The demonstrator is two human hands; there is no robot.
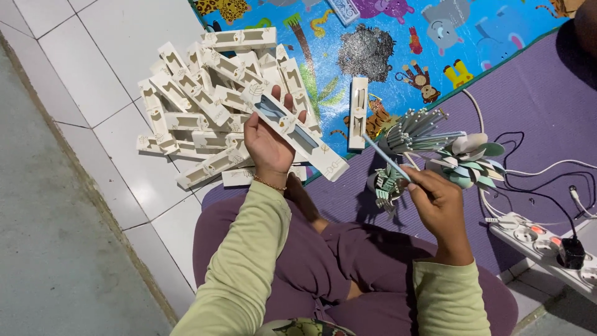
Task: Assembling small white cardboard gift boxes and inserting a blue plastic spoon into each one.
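Note:
My left hand (268,142) holds a long cream window box (298,134) with a pale blue item showing through its cutout. My right hand (438,202) pinches a thin light-blue stick (385,158), its tip pointing up-left toward the box. Between the hands, on the purple mat, lie a bundle of pale sticks (413,132) and a cluster of grey-green paper flowers (469,160). A pile of several matching cream boxes (205,106) is heaped on the white tiles just beyond my left hand.
One cream box (358,112) lies alone on the colourful animal play mat (385,43). A white power strip (547,249) with a black plug and trailing cables sits at the right. My legs in purple fabric fill the lower middle.

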